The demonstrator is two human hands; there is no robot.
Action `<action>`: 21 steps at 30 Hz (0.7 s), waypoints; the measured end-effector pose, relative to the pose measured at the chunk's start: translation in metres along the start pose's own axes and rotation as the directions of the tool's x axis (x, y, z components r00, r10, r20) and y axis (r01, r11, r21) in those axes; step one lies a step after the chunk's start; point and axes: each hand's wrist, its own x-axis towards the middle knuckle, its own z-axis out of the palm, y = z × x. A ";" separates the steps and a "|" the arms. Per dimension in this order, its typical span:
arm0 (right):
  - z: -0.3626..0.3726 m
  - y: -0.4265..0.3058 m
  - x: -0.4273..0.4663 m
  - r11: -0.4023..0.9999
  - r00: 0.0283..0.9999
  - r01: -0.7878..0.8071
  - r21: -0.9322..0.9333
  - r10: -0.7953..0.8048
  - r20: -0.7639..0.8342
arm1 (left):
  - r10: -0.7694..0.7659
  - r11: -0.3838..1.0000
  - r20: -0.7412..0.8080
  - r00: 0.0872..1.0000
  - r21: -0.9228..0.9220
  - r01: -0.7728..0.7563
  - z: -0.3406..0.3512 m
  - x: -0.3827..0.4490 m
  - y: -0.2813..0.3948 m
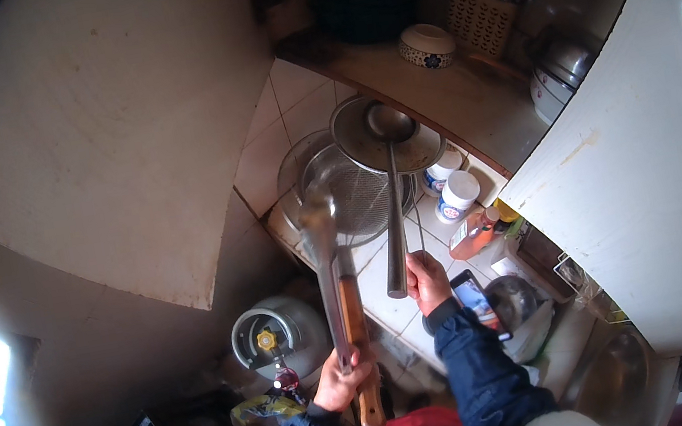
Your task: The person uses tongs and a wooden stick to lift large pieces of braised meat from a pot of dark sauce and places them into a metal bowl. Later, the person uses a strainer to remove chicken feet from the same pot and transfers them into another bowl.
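My left hand (pixel 342 379) grips two long utensils together. One has a wooden handle (pixel 355 319); the other is a metal utensil (pixel 326 276) whose upper end is blurred. My right hand (pixel 430 283) is closed around a thin metal handle (pixel 417 213) that runs up towards a round metal pan-like vessel (pixel 350 127). A metal ladle (pixel 395 204) has its bowl over that vessel, and its thick handle comes down beside my right fingers. Whether those fingers also hold the ladle is unclear. Behind the utensils, a wire-mesh strainer (pixel 355 194) rests on the tiled counter (pixel 403 284).
White-lidded jars (pixel 459 193), an orange-red bottle (pixel 474 233) and a phone (pixel 479 305) are on the right. A wooden shelf (pixel 464 97) bears a patterned bowl (pixel 427 46) and utensil basket (pixel 481 17). A gas cylinder (pixel 300 335) stands lower left. Cabinet panels (pixel 120 148) flank both sides.
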 end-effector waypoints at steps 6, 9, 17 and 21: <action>0.008 0.011 -0.002 0.998 0.999 -0.049 0.028 0.049 -0.003 | 0.077 0.976 -0.070 0.995 0.207 -0.061 -0.001 -0.070 0.005; 0.003 0.023 0.003 0.998 0.998 -0.056 0.034 0.056 0.007 | 0.073 0.972 -0.132 0.989 0.231 -0.041 -0.011 -0.108 -0.001; -0.024 0.082 0.037 0.968 0.968 -0.248 0.029 0.249 -0.019 | 0.031 0.980 -0.276 0.961 0.196 0.024 -0.035 -0.199 -0.020; -0.044 0.098 0.055 0.961 0.943 -0.271 0.050 0.276 -0.185 | 0.036 0.993 -0.283 0.958 0.121 -0.001 -0.028 -0.217 -0.018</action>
